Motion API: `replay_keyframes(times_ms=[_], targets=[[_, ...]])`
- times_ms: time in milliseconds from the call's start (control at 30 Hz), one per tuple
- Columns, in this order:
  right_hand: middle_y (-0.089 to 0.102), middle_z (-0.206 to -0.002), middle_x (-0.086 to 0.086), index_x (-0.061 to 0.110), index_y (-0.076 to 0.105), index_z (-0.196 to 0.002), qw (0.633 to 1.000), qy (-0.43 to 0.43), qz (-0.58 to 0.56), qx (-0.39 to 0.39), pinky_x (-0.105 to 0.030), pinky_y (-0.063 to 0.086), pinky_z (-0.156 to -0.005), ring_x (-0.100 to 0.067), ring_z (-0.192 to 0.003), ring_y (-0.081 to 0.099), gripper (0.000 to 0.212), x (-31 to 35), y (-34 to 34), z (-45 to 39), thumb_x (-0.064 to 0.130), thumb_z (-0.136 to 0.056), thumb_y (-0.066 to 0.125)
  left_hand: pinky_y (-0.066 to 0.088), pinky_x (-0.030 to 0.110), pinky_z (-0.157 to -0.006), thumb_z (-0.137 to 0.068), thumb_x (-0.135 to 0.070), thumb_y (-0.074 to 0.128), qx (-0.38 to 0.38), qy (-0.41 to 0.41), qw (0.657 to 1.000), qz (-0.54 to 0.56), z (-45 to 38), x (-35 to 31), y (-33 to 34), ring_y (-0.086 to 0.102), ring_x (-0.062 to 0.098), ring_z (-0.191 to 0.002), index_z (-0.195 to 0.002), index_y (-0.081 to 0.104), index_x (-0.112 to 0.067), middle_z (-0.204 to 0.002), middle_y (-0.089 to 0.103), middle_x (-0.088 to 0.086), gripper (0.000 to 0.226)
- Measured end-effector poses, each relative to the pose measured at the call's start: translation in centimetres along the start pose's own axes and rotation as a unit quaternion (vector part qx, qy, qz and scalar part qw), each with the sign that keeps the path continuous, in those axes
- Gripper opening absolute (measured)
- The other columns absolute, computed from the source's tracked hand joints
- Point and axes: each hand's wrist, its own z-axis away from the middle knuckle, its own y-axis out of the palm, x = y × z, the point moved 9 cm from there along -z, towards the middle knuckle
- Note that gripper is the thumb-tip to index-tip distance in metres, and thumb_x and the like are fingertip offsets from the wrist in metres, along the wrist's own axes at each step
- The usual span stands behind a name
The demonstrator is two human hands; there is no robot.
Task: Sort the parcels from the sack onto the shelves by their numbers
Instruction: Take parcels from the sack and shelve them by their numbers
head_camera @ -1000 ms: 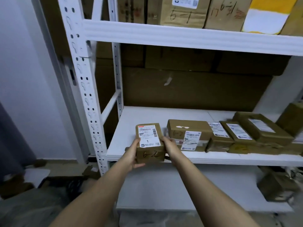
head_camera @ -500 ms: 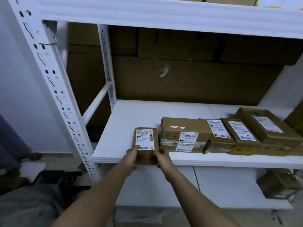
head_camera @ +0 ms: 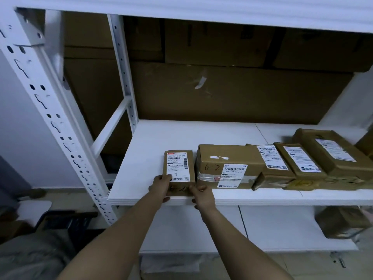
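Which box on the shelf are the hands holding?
The small box at the left end of the row, with a big "1" on its label. The left hand and right hand grip its near end; the other boxes lie untouched to its right.

Small parcel (head_camera: 179,171) on shelf (head_camera: 153,150), just left of the parcel row (head_camera: 282,166).

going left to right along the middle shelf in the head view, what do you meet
White shelf upright → small parcel held by left hand and right hand → bigger box marked 6-2 → overlapping row of labelled parcels.
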Motion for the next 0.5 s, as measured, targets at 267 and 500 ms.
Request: replay_keyframes(times_ms=[267,500], targets=[[0.061,-0.114,-0.015,0.007,0.052,-0.107,0.997,0.023,-0.076,0.025,-0.038,0.049,-0.083,-0.03,-0.094,0.063,0.023,0.0,0.5,-0.7,0.016,-0.09,0.063,0.05,0.035,-0.076,-0.095,-0.028,0.05,-0.016,0.01,0.999,0.045,-0.8,-0.8,0.4,0.054,0.03,-0.116,-0.134,0.045,-0.01,-0.131,0.054,0.015,0.043],[0.059,-0.103,-0.009,0.018,0.05,-0.082,0.997,0.026,-0.036,0.057,-0.024,0.043,-0.063,-0.025,-0.09,0.061,0.014,0.0,0.1,0.5,0.013,-0.09,0.06,0.052,0.038,-0.083,-0.096,-0.039,0.051,-0.022,-0.002,0.999,0.036,-0.5,-0.5,-0.1,0.051,0.03,-0.118,-0.137,0.04,-0.01,-0.134,0.05,0.015,0.051]])
